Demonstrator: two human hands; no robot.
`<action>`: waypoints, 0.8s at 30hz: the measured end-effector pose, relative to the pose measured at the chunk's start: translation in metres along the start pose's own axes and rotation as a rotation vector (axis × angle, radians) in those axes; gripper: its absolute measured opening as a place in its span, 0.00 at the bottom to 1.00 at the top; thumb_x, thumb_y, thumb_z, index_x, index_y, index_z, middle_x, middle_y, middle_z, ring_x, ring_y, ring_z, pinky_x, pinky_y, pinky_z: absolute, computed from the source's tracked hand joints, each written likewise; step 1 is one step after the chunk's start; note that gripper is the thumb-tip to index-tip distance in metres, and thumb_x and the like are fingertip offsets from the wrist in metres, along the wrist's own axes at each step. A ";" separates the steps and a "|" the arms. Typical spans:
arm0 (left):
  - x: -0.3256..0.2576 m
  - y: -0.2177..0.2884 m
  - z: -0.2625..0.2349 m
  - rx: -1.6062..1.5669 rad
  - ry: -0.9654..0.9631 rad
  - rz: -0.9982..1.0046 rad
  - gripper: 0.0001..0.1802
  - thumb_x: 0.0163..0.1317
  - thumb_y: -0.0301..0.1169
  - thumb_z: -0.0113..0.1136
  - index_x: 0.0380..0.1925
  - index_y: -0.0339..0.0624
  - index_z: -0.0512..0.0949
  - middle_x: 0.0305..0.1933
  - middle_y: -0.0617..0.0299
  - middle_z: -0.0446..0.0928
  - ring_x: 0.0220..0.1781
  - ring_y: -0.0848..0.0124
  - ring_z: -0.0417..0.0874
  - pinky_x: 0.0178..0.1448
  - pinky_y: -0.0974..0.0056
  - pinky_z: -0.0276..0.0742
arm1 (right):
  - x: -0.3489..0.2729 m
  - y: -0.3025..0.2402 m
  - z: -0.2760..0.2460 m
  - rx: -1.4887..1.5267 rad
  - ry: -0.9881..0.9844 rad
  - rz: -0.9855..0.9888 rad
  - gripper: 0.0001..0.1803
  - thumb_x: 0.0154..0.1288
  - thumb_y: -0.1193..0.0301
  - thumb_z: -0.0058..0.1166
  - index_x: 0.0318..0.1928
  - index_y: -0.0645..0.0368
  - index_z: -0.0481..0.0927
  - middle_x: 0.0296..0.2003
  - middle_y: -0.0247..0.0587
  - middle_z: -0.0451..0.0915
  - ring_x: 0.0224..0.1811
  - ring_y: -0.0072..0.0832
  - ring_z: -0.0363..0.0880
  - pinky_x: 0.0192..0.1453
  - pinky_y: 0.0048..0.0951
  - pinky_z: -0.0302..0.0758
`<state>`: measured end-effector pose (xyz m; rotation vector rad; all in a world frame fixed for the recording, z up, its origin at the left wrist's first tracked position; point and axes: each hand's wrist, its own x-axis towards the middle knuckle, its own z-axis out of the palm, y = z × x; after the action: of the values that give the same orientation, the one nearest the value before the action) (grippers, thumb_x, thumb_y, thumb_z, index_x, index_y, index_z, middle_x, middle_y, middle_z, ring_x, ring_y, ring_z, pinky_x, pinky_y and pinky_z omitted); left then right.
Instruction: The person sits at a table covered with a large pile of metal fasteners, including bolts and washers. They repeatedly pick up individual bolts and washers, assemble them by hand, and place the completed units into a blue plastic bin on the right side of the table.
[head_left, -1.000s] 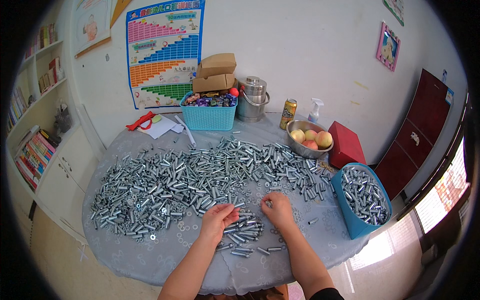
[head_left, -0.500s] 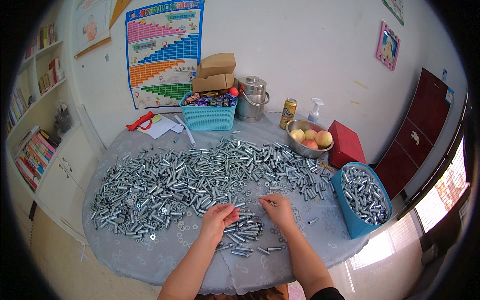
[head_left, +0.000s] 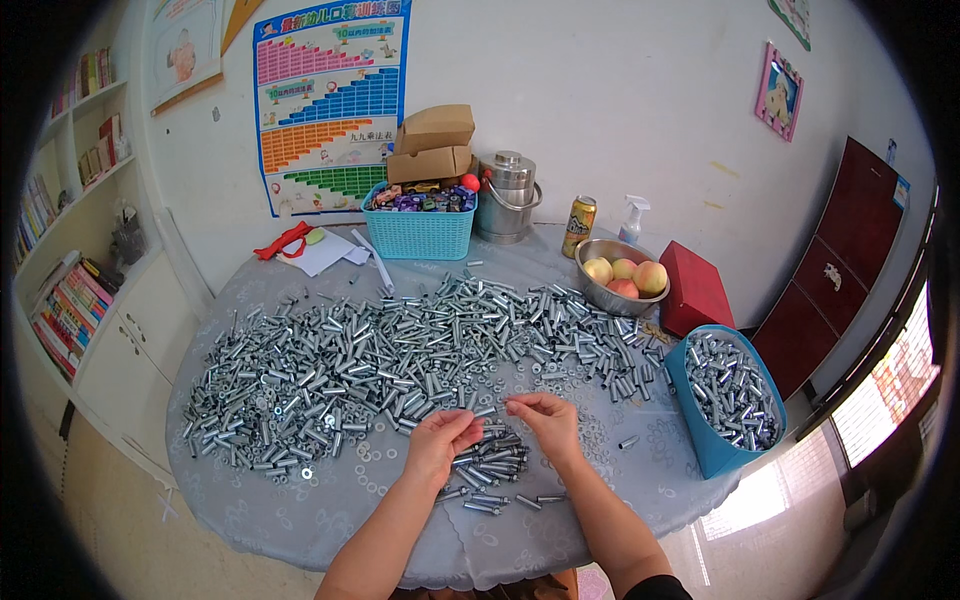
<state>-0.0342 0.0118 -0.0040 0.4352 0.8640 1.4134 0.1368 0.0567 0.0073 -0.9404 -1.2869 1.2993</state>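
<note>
The right hand (head_left: 550, 428) has moved leftward from the loose washers (head_left: 556, 374), so both hands are now close, above the bolts (head_left: 492, 464). The left hand (head_left: 440, 440), nearly closed, seems to pinch a metal tube (head_left: 486, 411); the right's fingers are bent, contents cannot be told.

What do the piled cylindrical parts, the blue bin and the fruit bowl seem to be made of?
Piled cylindrical parts: smooth, shiny metal, probably plated steel, from their silvery glints.
Blue bin: likely semi-matte plastic, from its even colour and thin rim.
Fruit bowl: polished metal, perhaps stainless steel, from its grey, reflective wall.
</note>
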 end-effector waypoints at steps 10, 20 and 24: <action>0.002 -0.004 -0.003 -0.076 0.012 -0.002 0.06 0.58 0.24 0.58 0.33 0.32 0.74 0.36 0.50 0.78 0.36 0.66 0.82 0.42 0.66 0.81 | -0.008 -0.001 0.007 -0.258 -0.007 -0.209 0.08 0.55 0.77 0.59 0.37 0.63 0.82 0.34 0.38 0.83 0.36 0.19 0.78 0.43 0.20 0.73; 0.004 -0.003 -0.008 -0.124 -0.038 0.005 0.06 0.59 0.25 0.56 0.34 0.32 0.75 0.38 0.49 0.79 0.35 0.68 0.81 0.44 0.68 0.80 | 0.005 0.007 -0.003 -0.620 0.046 -0.450 0.11 0.56 0.79 0.52 0.41 0.58 0.81 0.37 0.40 0.81 0.38 0.31 0.78 0.44 0.27 0.73; 0.006 -0.002 -0.009 -0.161 -0.043 -0.009 0.07 0.60 0.25 0.56 0.35 0.32 0.75 0.39 0.49 0.79 0.36 0.69 0.81 0.44 0.69 0.80 | 0.016 0.019 -0.011 -0.953 -0.022 -0.565 0.12 0.52 0.72 0.56 0.40 0.54 0.82 0.35 0.40 0.79 0.40 0.41 0.74 0.46 0.37 0.71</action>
<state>-0.0401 0.0154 -0.0127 0.3377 0.7103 1.4479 0.1422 0.0761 -0.0108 -1.0548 -2.0504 0.2095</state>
